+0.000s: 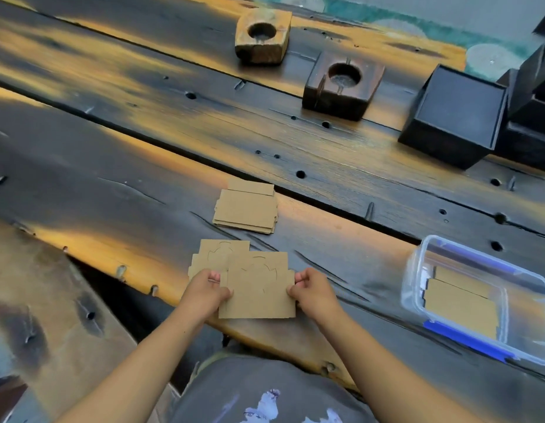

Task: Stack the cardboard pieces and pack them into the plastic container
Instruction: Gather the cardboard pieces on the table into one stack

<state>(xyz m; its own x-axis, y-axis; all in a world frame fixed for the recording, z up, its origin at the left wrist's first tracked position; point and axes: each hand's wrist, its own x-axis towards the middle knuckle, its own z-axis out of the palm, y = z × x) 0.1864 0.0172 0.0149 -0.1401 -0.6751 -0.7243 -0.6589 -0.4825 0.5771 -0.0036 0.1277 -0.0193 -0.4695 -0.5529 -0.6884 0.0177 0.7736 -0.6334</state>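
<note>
Cardboard piece (pixel 259 288) — between both hands' fingers (pixel 291 291)

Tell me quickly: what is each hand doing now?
Left hand: closed on the cardboard piece, left edge.
Right hand: closed on its right edge.

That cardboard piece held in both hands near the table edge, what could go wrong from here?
1. The held cardboard piece is pinched only at its side edges by the left hand and right hand, so it may bend or slip.
2. It sits askew over the loose pieces beneath, so the stack may end up uneven.
3. The plastic container already holds cardboard; a crooked stack might snag on its rim.
</note>
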